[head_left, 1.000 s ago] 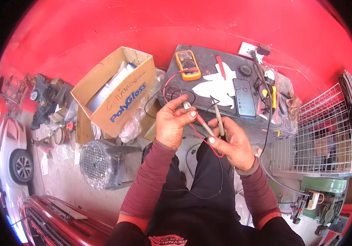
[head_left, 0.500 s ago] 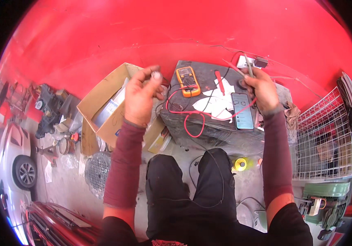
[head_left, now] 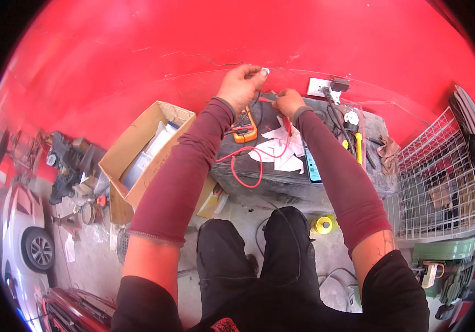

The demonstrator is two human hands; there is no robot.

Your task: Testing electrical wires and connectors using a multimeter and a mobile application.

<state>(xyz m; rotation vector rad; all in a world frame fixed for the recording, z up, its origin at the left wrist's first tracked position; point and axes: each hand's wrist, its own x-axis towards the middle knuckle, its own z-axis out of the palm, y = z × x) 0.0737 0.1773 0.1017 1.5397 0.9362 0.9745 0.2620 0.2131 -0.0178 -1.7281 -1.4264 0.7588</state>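
Observation:
My left hand [head_left: 241, 87] is raised near the red wall, its thumb and fingers pinching a small white piece [head_left: 265, 71] too small to identify. Just right of it and slightly lower, my right hand [head_left: 289, 103] is closed on a red test probe [head_left: 265, 100], its tip pointing left. A red lead [head_left: 261, 164] loops over the worktop below. An orange multimeter [head_left: 252, 134] lies under my left wrist, partly hidden by it. Torn white paper [head_left: 270, 148] lies beside the meter. My right forearm partly covers a phone [head_left: 312, 170] with a lit screen.
An open cardboard box [head_left: 118, 160] stands left of the dark worktop [head_left: 232, 176]. A white socket [head_left: 317, 87] with a black plug is by the wall. Yellow-handled tools [head_left: 358, 148] lie at right, with a white wire basket [head_left: 442, 182] beyond. A yellow bottle [head_left: 323, 224] stands below.
Both hands have moved inward and close together, the left rightward and up with its white piece, the right leftward with the probe. The yellow-handled tools are now uncovered.

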